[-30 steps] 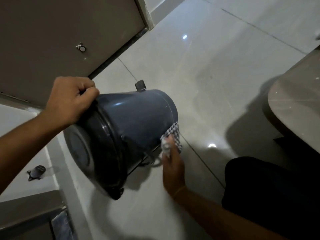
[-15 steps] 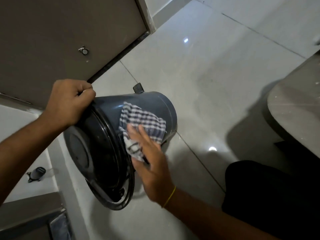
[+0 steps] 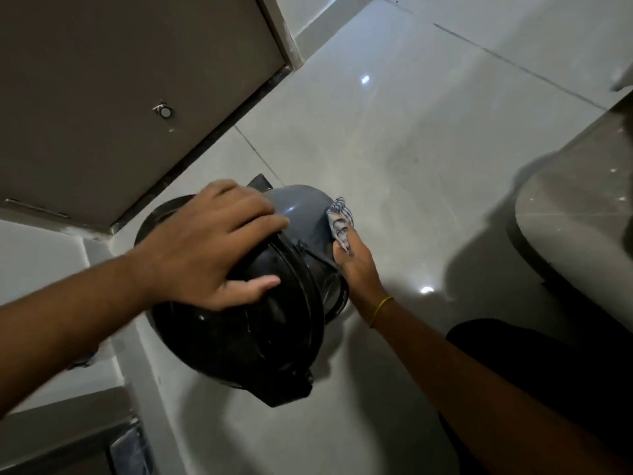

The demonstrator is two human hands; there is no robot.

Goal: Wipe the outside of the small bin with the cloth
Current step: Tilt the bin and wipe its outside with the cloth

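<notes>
The small dark grey bin (image 3: 301,214) is held off the tiled floor, tipped on its side with its black lid (image 3: 239,337) facing me. My left hand (image 3: 209,245) lies spread over the lid's top edge and grips it. A checked cloth (image 3: 339,221) is pressed against the bin's right side by my right hand (image 3: 356,269), which is partly hidden behind the bin. A black pedal (image 3: 260,182) sticks out at the bin's far end.
A brown door (image 3: 120,80) with a small round stopper (image 3: 165,112) fills the upper left. A rounded stone slab (image 3: 575,207) juts in at the right. My dark-clothed knee (image 3: 534,365) is at the lower right. Glossy floor tiles (image 3: 411,114) lie beyond the bin.
My left hand shifted from the bin's rim onto the lid's top. The bin turned its lid more towards me. My right hand slid the cloth from the bin's near face round to its right side.
</notes>
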